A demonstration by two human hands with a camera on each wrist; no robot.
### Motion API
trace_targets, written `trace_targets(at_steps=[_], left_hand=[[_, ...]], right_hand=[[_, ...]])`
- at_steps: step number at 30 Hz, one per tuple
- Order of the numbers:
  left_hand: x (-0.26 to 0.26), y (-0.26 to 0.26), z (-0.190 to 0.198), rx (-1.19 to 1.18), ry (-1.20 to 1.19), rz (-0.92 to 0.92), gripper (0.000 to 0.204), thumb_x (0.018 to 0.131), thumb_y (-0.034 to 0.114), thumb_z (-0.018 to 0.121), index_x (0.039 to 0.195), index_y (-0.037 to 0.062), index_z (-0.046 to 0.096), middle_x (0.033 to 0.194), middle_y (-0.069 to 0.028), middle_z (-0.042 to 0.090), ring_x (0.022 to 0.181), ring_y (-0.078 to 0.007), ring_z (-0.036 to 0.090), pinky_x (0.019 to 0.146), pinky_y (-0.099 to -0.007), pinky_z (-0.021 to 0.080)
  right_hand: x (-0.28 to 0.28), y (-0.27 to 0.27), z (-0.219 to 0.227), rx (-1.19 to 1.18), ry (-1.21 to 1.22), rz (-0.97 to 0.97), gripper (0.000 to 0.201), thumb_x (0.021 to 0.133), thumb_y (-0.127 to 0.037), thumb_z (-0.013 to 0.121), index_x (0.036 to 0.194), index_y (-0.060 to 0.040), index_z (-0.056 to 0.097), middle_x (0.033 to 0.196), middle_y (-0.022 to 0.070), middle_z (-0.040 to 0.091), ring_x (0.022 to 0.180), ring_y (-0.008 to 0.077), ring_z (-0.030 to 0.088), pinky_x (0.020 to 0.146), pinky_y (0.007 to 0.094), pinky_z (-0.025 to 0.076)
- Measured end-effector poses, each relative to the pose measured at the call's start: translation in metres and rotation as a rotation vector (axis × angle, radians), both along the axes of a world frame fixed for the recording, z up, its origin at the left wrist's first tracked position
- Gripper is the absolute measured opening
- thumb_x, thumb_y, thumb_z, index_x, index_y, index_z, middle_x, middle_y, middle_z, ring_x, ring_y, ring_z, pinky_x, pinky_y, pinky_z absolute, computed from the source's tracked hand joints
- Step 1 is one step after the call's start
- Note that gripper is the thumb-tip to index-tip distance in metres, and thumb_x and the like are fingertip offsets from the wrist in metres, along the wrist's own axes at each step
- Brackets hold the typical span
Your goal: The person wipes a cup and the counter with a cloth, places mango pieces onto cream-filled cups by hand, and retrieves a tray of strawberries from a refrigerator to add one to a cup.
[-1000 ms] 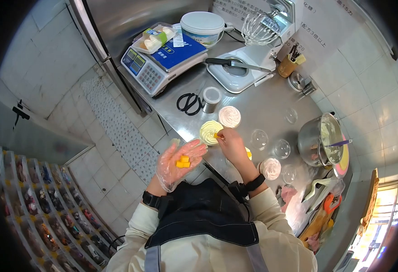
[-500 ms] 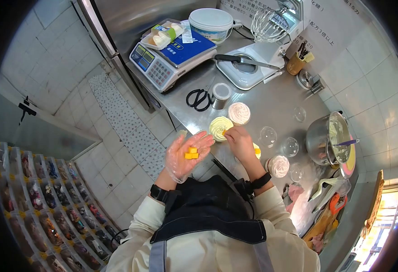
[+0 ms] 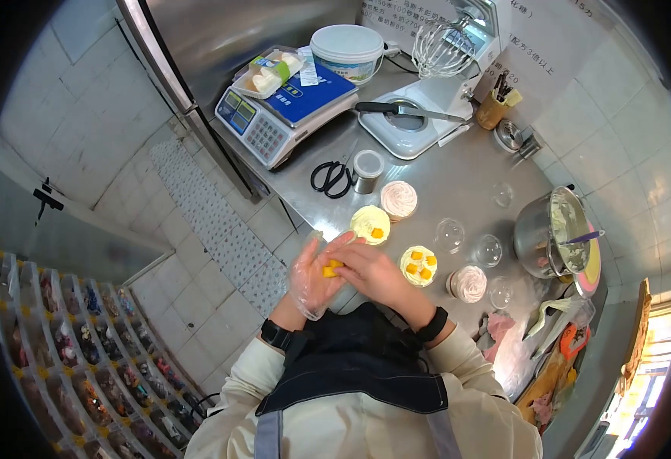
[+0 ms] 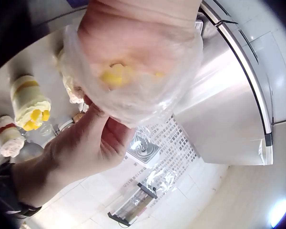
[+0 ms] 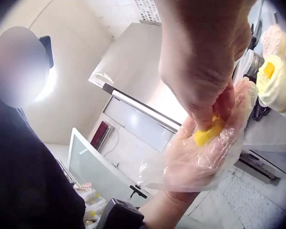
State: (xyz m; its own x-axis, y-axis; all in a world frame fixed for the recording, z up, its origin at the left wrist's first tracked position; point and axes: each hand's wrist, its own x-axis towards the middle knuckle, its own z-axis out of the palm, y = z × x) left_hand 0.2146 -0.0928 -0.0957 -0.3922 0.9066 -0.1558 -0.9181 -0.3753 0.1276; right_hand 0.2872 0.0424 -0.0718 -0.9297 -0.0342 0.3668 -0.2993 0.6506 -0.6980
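Palm up in a clear plastic glove, the left hand (image 3: 312,277) holds yellow cubes (image 3: 332,268) on its flat palm. Bare right-hand fingers reach onto that palm; in the right wrist view the right hand (image 5: 205,71) pinches at a yellow cube (image 5: 209,133), the fingertips partly covering it. Just beyond the hands stands a cup topped with pale yellow cream (image 3: 368,220), one yellow cube on it. To its right, another yellow-cream cup (image 3: 418,277) carries several cubes, also visible in the left wrist view (image 4: 32,112).
Pink-cream cups (image 3: 399,199) (image 3: 469,284) stand nearby, with clear domed lids (image 3: 449,235) to the right. Farther right is a metal pot (image 3: 536,237). Behind are scissors (image 3: 331,180), a lidded canister (image 3: 368,170), a scale (image 3: 263,130) and a mixer (image 3: 404,126) with a knife across it.
The right hand has moved from the pale yellow cup back to the left palm, leaving a yellow cube on the cream. The other yellow-cream cup is now uncovered.
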Motion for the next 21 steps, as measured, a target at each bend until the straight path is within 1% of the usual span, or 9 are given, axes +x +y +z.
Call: trace_targets(at_steps=[3,7,9,10,12,16,18,19,21], left_hand=[[0.002,-0.001,-0.004,-0.053,0.015,0.006,0.066,0.095,0.046,0.031,0.139,-0.0032,0.024,0.14,-0.0208,0.032,0.13,-0.0291,0.032,0.109,-0.0394,0.025],[0.005,-0.002,-0.007,-0.091,0.071,0.017,0.065,0.095,0.045,0.033,0.138,-0.0028,0.027,0.137,-0.0186,0.036,0.126,-0.0278,0.037,0.108,-0.0388,0.027],[0.006,-0.002,-0.006,-0.15,0.062,-0.005,0.062,0.095,0.046,0.034,0.135,-0.0024,0.033,0.132,-0.0161,0.041,0.122,-0.0261,0.041,0.105,-0.0384,0.031],[0.005,-0.002,-0.009,-0.151,0.063,-0.006,0.062,0.095,0.046,0.034,0.135,-0.0024,0.033,0.132,-0.0161,0.041,0.122,-0.0261,0.041,0.105,-0.0384,0.031],[0.004,-0.002,-0.017,-0.195,0.055,-0.033,0.061,0.095,0.046,0.035,0.131,-0.0017,0.037,0.126,-0.0144,0.046,0.117,-0.0245,0.045,0.103,-0.0383,0.034],[0.005,-0.002,-0.02,-0.187,0.067,-0.073,0.06,0.094,0.048,0.035,0.13,-0.0006,0.038,0.121,-0.0134,0.05,0.115,-0.0234,0.046,0.101,-0.0383,0.035],[0.006,-0.002,-0.015,-0.164,0.125,-0.086,0.061,0.095,0.047,0.034,0.131,-0.001,0.036,0.118,-0.0125,0.051,0.115,-0.0228,0.046,0.101,-0.0386,0.036],[0.006,-0.002,-0.016,-0.161,0.126,-0.086,0.061,0.095,0.047,0.034,0.131,-0.001,0.036,0.118,-0.0125,0.051,0.115,-0.0228,0.046,0.101,-0.0386,0.036],[0.004,-0.003,-0.02,0.057,0.048,-0.099,0.063,0.095,0.046,0.033,0.135,-0.0026,0.031,0.127,-0.017,0.046,0.121,-0.0258,0.042,0.102,-0.0385,0.034]], right_hand=[[0.001,0.003,0.001,-0.06,-0.062,-0.029,0.025,0.075,-0.007,0.064,0.1,-0.007,0.061,0.097,0.0112,0.061,0.09,0.0297,0.059,0.078,0.0361,0.049],[-0.001,0.004,0.001,-0.127,-0.077,-0.029,0.025,0.075,-0.006,0.064,0.1,-0.0067,0.061,0.094,0.0114,0.061,0.088,0.03,0.06,0.075,0.0358,0.05],[-0.001,0.003,-0.002,-0.036,-0.006,-0.041,0.024,0.074,-0.005,0.065,0.098,-0.0064,0.06,0.091,0.0108,0.06,0.087,0.0298,0.059,0.074,0.0356,0.049],[-0.001,0.002,-0.002,-0.037,-0.005,-0.042,0.024,0.074,-0.005,0.065,0.098,-0.0064,0.06,0.091,0.0108,0.06,0.087,0.0298,0.059,0.074,0.0356,0.049],[-0.002,0.002,-0.002,-0.01,0.049,-0.043,0.024,0.074,-0.005,0.065,0.096,-0.006,0.059,0.09,0.0103,0.059,0.086,0.0298,0.059,0.074,0.0351,0.049],[-0.002,0.005,-0.005,0.016,0.077,-0.058,0.023,0.073,-0.004,0.065,0.095,-0.0056,0.058,0.09,0.0105,0.058,0.087,0.0293,0.059,0.073,0.0346,0.05],[-0.001,0.005,-0.005,-0.112,-0.045,-0.107,0.023,0.073,-0.003,0.065,0.094,-0.0043,0.057,0.092,0.0116,0.058,0.085,0.0299,0.059,0.072,0.0349,0.049],[-0.001,0.006,-0.002,-0.109,-0.044,-0.107,0.023,0.073,-0.003,0.065,0.094,-0.0043,0.057,0.092,0.0116,0.058,0.085,0.0299,0.059,0.072,0.0349,0.049],[-0.004,0.016,0.01,-0.209,-0.165,-0.238,0.022,0.074,-0.002,0.065,0.093,-0.0024,0.056,0.091,0.013,0.059,0.083,0.03,0.06,0.071,0.0352,0.049]])
